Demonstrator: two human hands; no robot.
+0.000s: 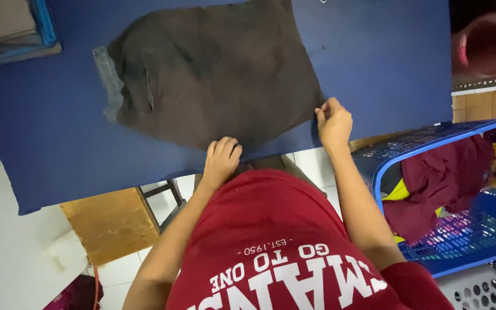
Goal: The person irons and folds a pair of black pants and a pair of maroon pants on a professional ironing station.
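Where my left hand sits: left hand (pixel 220 161) on the near hem of the dark brown garment (pixel 219 74), right at the board edge.
Left hand state: fingers curled, knuckles up, pressing on the cloth; can't tell if it really grips the hem or just rests on it.
Right hand: right hand (pixel 334 123) at 2 o'clock from the left one, at the garment's near right corner.
Right hand state: clenched, fingertips pinching the corner of the cloth.
Garment: lying spread flat on the blue padded board (pixel 386 57), running from my hands toward 12 o'clock; pocket slit visible at its left part.
Grey band: grey strip (pixel 109 80) on the garment's left end, at 10 o'clock from my left hand.
Board: tilted in frame, bare blue on both sides of the garment.
Blue basket: blue mesh basket (pixel 431 140) at 4 o'clock from my right hand, beside my right forearm.
Basket contents: maroon cloth (pixel 443 178) piled inside, bits of yellow under it.
Grey basket: grey perforated basket (pixel 477 290) at 5 o'clock, frame corner.
Red tub: red round tub (pixel 489 46) at 2 o'clock, past the board.
Folded stack: folded cloth stack (pixel 7 26) at 10 o'clock, far corner.
Wooden panel: wooden panel (pixel 110 224) under the board at 7 o'clock from my left hand, on white tiles.
Me: red printed shirt (pixel 282 247) filling the bottom.
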